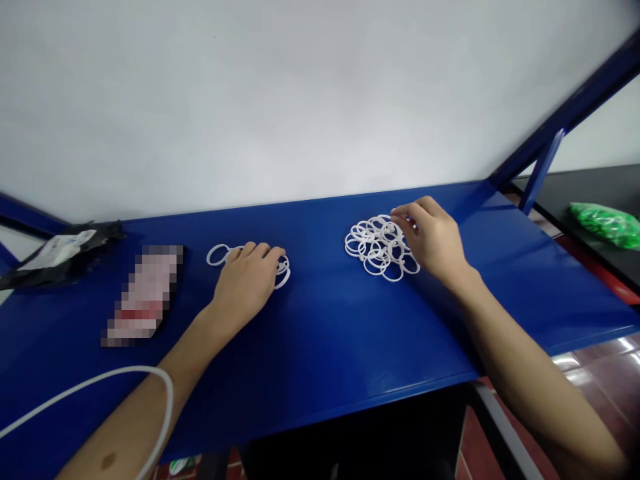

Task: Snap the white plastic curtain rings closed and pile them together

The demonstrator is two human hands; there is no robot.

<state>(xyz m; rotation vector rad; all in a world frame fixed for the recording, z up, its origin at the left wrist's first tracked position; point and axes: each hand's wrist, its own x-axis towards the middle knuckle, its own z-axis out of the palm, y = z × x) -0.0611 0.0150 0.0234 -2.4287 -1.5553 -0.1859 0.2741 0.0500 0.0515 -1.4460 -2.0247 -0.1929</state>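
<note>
My left hand [249, 278] lies palm down over a small group of white plastic rings [219, 255], its fingers stretched out and slightly bent. Ring edges show on both sides of it; those under the palm are hidden. To the right, a larger pile of thin white rings [373, 248] overlaps on the blue tabletop. My right hand [434, 237] is at the pile's upper right edge, with thumb and forefinger pinched on a white ring. Its other fingers are curled, and the grip is partly hidden.
A blurred pinkish packet [147, 293] lies left on the blue table [320, 347]; behind it is a black plastic bag [65, 250] with a white label. A white cable [100, 377] loops over my left forearm. Far right, a green bag [607, 225] rests on a dark surface.
</note>
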